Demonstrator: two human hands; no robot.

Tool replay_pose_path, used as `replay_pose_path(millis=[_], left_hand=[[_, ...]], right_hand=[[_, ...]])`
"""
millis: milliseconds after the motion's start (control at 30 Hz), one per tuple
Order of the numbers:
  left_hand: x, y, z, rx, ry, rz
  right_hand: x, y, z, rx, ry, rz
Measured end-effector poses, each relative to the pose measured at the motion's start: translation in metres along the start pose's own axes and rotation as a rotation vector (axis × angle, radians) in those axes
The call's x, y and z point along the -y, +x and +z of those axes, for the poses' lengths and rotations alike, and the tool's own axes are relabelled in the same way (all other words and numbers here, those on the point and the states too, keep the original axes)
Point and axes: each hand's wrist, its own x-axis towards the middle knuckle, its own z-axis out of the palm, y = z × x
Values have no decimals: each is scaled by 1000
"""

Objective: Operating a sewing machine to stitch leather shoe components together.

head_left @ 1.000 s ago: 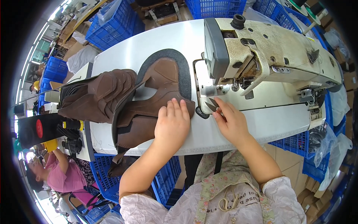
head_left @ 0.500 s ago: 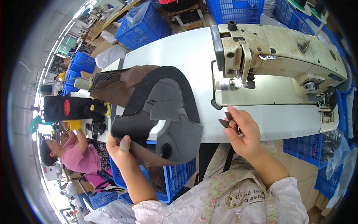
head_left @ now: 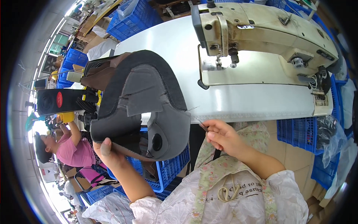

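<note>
My left hand (head_left: 112, 155) grips the lower left edge of a shoe upper (head_left: 143, 84), thumb on top. The upper has grey lining, a wide black border, zigzag stitching and brown outer material, and hangs at the table's front edge. Loose thread ends (head_left: 192, 108) stick out from its right side. Close to that side, my right hand (head_left: 227, 140) is closed around small dark thread snips (head_left: 203, 127), their tips pointing at the upper. The fingers hide most of the snips, so whether the blades touch anything cannot be told.
A cream sewing machine (head_left: 257, 37) stands on the white table (head_left: 238, 100). Brown uppers (head_left: 99, 74) are piled behind the held one. Below are blue crates (head_left: 169, 171) and another blue crate (head_left: 296, 134) at right. A person in pink (head_left: 76, 151) works at far left.
My right hand has moved left and down, bringing the snips to the upper's right side. Their blades, spread apart before, now look closer together. The whole view has shifted slightly.
</note>
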Motion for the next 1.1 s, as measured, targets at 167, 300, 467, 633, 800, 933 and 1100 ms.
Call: replay_pose_path(millis=[167,300,467,633,800,933,1100], left_hand=[[-6,-8,-16,-24,-15,-19],[-8,-14,-19,-57,-45,5],[-9,-23,-27,-162,-121,1],[-12,-32,-20,-206,-135,-9],[-17,-42,-43,-302,-110,-16],[-69,-59,-84,-397,309,186],[-167,-97,-115,-345,1458,47]], right_hand=[[-13,11,8,127,223,45],[-15,21,20,222,463,17],[-8,23,34,203,572,46],[-7,23,38,225,576,0],[-13,25,38,247,579,24],[-18,33,15,63,502,-110],[-3,52,-7,-12,176,-234]])
